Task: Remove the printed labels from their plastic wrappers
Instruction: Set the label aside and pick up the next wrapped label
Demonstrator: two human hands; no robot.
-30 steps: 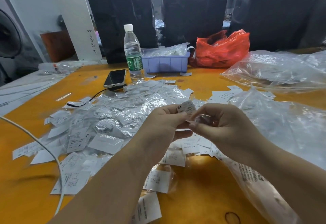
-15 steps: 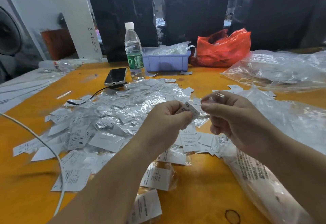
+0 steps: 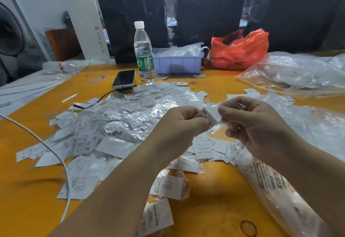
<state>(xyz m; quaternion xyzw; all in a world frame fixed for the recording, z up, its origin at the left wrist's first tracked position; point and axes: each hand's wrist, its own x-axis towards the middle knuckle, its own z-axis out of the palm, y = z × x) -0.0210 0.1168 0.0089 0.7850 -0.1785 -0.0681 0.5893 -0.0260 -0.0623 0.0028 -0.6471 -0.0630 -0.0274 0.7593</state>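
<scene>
here left hand [image 3: 183, 123] pinches the label [image 3: 206, 115]; right hand [image 3: 248, 123] pinches its wrapper [image 3: 217, 114].

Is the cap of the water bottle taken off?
No, the water bottle stands upright behind the phone with its white cap screwed on at the top.

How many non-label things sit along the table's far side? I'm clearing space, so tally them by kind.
Water bottle: 1
Phone: 1
Purple bin: 1
Red plastic bag: 1
Large clear bag: 1
Total: 5
</scene>
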